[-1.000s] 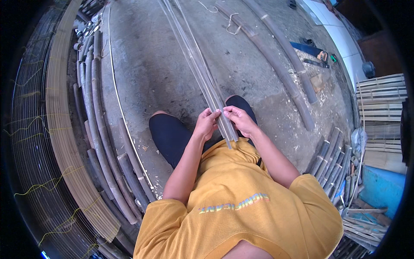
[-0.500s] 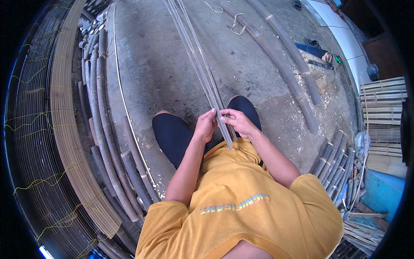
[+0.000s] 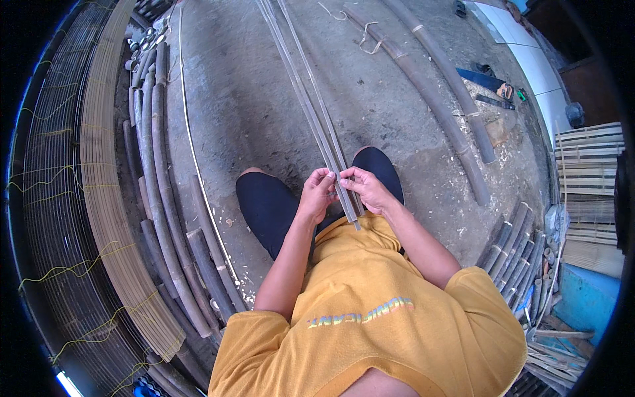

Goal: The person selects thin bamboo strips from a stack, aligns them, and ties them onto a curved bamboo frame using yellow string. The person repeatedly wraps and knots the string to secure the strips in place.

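Several long, thin bamboo strips point(image 3: 305, 99) run from the far side of the floor to my lap, their near ends over my yellow shirt. My left hand point(image 3: 319, 193) pinches the strips from the left between thumb and fingers. From the right, my right hand point(image 3: 368, 190) grips them, its thumb and forefinger meeting the strips close to the left fingertips. Both hands are between my knees. The strips lie close together at my hands and part into narrow bundles farther off. Some of the curled fingers are hidden.
Bamboo poles point(image 3: 157, 145) lie at left beside a rolled slatted bamboo screen point(image 3: 99, 165). Two long poles point(image 3: 440, 112) rest on the concrete floor at right, near a handsaw point(image 3: 486, 81). Cut bamboo pieces point(image 3: 512, 251) and a blue container point(image 3: 585, 298) are at the near right.
The view has shifted slightly. Both hands keep their grip on the strips, with the fingertips moved only a little.
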The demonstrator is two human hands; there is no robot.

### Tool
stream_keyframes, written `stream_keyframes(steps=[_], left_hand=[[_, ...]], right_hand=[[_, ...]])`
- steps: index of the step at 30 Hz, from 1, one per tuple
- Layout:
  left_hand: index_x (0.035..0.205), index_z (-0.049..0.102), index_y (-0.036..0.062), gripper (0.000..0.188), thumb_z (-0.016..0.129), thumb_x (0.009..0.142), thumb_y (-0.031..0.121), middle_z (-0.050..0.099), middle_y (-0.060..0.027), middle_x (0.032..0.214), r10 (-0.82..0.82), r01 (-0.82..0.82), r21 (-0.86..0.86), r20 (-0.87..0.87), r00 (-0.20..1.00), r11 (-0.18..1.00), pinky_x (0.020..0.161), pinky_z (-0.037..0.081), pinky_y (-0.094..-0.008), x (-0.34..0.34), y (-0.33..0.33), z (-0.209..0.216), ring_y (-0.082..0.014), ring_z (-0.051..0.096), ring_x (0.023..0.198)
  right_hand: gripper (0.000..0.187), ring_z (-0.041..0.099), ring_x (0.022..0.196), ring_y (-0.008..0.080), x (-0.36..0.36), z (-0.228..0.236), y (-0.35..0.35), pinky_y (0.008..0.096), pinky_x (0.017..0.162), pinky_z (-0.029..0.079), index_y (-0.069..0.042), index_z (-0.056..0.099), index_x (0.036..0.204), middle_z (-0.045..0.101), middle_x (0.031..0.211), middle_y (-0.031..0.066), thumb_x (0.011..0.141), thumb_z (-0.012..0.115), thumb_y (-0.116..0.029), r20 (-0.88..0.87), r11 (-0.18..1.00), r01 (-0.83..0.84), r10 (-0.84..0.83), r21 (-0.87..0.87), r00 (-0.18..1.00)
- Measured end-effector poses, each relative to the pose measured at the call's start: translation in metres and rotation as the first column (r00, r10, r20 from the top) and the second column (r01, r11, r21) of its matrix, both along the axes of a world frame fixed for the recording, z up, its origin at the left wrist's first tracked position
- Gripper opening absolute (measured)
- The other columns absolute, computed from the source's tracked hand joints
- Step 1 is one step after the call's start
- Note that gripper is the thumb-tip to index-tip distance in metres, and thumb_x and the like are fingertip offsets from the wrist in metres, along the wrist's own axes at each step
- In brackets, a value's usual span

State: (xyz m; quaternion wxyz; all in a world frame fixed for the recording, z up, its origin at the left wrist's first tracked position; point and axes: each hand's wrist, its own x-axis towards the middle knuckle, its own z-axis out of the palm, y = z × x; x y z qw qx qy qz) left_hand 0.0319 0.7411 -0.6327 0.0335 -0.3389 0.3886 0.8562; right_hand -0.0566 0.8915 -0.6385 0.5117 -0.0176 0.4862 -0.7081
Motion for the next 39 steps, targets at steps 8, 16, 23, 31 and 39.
stream_keyframes(steps=[8,16,23,31,39], left_hand=[[0.092,0.059,0.0104,0.015,0.064,0.099,0.022,0.054,0.0063,0.074,-0.087,0.087,-0.005,0.026,0.996,0.996,0.06,0.052,-0.0232,-0.004,-0.005,-0.003,-0.0054,0.056,0.063],[0.102,0.064,0.0077,0.012,0.061,0.101,0.02,0.059,0.0039,0.079,-0.143,0.142,0.019,0.062,0.988,0.99,0.064,0.055,-0.0259,-0.001,-0.001,0.001,-0.006,0.058,0.066],[0.107,0.066,0.008,0.013,0.06,0.101,0.018,0.063,0.0027,0.084,-0.147,0.145,0.039,0.052,0.988,0.989,0.066,0.052,-0.0248,0.0,0.001,-0.009,-0.0062,0.059,0.072],[0.108,0.065,0.0077,0.012,0.061,0.1,0.016,0.069,-0.0015,0.093,-0.1,0.097,0.051,0.049,0.994,0.994,0.069,0.054,-0.0278,0.004,0.003,-0.006,-0.0102,0.066,0.08],[0.111,0.064,0.0066,0.014,0.062,0.099,0.014,0.07,-0.0037,0.097,-0.075,0.073,0.097,0.019,0.997,0.993,0.073,0.057,-0.0312,0.0,0.008,-0.006,-0.0133,0.068,0.083]], right_hand=[[0.017,0.064,0.09,0.0099,-0.003,0.0,0.0,0.0274,0.08,0.055,-0.004,0.061,0.113,0.067,0.099,0.0041,0.097,0.065,-0.009,-0.21,0.998,-0.039,0.049,0.051,0.976],[0.038,0.067,0.094,0.0139,-0.004,0.012,0.01,0.0309,0.079,0.057,-0.008,0.046,0.136,0.066,0.102,0.0079,0.1,0.058,-0.006,-0.026,0.994,0.103,-0.102,0.024,0.994],[0.02,0.065,0.093,0.0121,-0.014,-0.006,0.017,0.0321,0.079,0.057,-0.008,0.059,0.12,0.067,0.103,0.0049,0.1,0.06,-0.014,0.022,0.978,-0.112,0.11,0.174,0.994],[0.019,0.065,0.091,0.0114,-0.014,0.004,0.026,0.0309,0.083,0.056,-0.006,0.059,0.119,0.066,0.103,0.0025,0.101,0.056,-0.01,0.057,0.979,-0.161,0.155,0.125,0.986],[0.023,0.065,0.097,0.0118,-0.022,-0.012,0.02,0.0307,0.084,0.056,-0.005,0.058,0.121,0.065,0.109,0.0041,0.099,0.058,-0.007,-0.064,0.989,-0.095,0.102,0.113,0.993]])
